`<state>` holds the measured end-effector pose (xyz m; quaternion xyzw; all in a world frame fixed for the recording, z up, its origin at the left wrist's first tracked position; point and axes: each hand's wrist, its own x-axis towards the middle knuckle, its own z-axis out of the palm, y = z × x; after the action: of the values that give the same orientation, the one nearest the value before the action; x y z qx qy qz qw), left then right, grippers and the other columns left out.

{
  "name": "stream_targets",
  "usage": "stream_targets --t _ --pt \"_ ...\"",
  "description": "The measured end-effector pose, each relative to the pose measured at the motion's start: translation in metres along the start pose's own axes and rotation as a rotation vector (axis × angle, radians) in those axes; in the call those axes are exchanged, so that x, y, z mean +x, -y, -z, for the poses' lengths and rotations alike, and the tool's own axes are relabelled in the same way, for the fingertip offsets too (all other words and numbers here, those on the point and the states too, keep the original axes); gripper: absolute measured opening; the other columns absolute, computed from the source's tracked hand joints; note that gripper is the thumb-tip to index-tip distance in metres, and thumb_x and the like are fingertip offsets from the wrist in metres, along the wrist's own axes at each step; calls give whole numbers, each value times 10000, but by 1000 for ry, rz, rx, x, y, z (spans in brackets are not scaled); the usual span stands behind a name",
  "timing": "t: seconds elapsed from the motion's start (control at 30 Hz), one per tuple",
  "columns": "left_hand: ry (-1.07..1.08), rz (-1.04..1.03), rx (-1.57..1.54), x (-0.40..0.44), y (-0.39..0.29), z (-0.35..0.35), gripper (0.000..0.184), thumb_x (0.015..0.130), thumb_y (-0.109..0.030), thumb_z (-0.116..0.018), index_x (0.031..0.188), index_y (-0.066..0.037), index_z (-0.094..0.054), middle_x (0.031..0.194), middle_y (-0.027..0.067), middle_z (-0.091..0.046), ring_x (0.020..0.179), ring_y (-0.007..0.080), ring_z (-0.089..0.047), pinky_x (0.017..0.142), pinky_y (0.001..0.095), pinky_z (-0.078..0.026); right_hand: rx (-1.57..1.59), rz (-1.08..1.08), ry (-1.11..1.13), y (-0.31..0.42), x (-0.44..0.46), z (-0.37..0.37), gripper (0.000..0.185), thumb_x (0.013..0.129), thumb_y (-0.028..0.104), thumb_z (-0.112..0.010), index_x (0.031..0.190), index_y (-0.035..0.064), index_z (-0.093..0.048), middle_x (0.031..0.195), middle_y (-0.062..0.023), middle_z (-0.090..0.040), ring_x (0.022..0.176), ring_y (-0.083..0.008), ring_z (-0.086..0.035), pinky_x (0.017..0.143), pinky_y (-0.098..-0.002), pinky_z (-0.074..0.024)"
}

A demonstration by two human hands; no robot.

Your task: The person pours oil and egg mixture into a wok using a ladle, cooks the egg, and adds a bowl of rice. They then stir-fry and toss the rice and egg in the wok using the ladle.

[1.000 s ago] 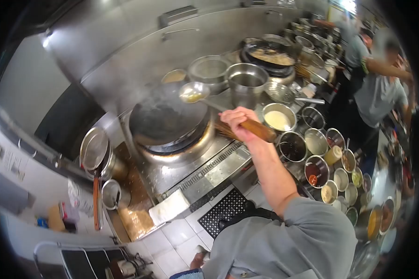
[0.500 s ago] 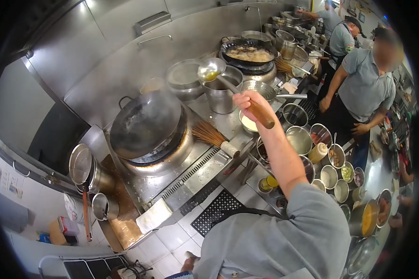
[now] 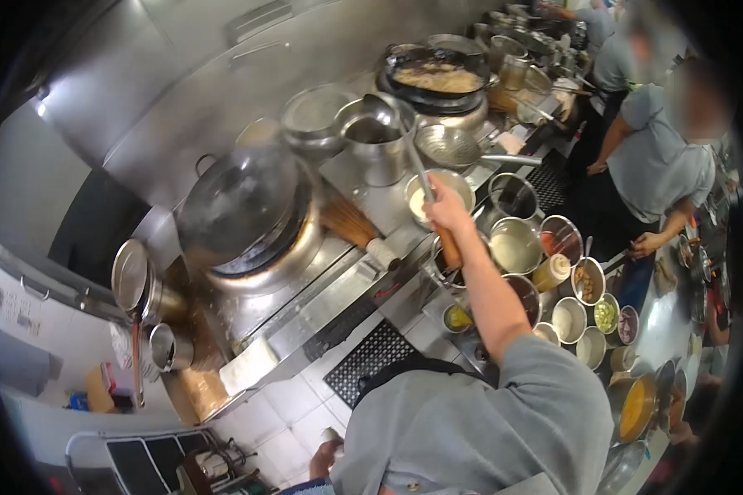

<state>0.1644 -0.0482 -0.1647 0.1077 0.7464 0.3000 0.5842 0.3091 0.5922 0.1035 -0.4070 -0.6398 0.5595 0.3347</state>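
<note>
Left side, low: the left grip (image 3: pixel 326 456) is seen beside the grey shirt; how far it is closed, and whether anything is held, cannot be told.
Right side: the right grip (image 3: pixel 447 206) is closed around the ladle (image 3: pixel 414 153), just above its wooden end.
Pan of pale liquid: the pan (image 3: pixel 467 191) is crossed by the ladle's shaft.
Whisk: the bamboo whisk (image 3: pixel 351 221) is laid between the right grip and the near wok (image 3: pixel 239 210), which is tilted on its burner.
Tall pot: the ladle's bowl is held at the mouth of the pot (image 3: pixel 380 165); contact cannot be made out. A dip or a lift appears to be under way, by which a level bowl and clearance from the rim are called for.
Far wok: browned food (image 3: pixel 437 78) is held in it.
</note>
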Motion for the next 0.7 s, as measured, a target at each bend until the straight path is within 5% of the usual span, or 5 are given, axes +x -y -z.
stream_targets --t 0.17,0.33,0.7 --pt "32 -1 37 21 -27 -2 262 831 -252 -529 1015 -86 -616 859 68 -645 752 205 -626 568 368 -517 759 32 162 6 29 -7 378 837 6 -547 1201 45 -457 703 8 -473 464 -54 -413 376 -218 -361" --pt "58 -8 82 39 -46 -4 261 831 -255 -533 1013 -88 -617 859 66 -646 751 203 -626 570 366 -520 1512 -100 585 18 53 -16 159 906 80 -547 1035 34 -465 708 24 -414 477 -10 -383 378 -138 -336" --pt "112 -16 93 67 -45 28 259 828 -261 -540 1010 -94 -618 860 61 -646 748 198 -627 574 363 -526 1551 -331 698 85 -14 -91 209 926 41 -487 1090 -26 -375 752 -19 -398 492 -17 -404 373 -124 -315"
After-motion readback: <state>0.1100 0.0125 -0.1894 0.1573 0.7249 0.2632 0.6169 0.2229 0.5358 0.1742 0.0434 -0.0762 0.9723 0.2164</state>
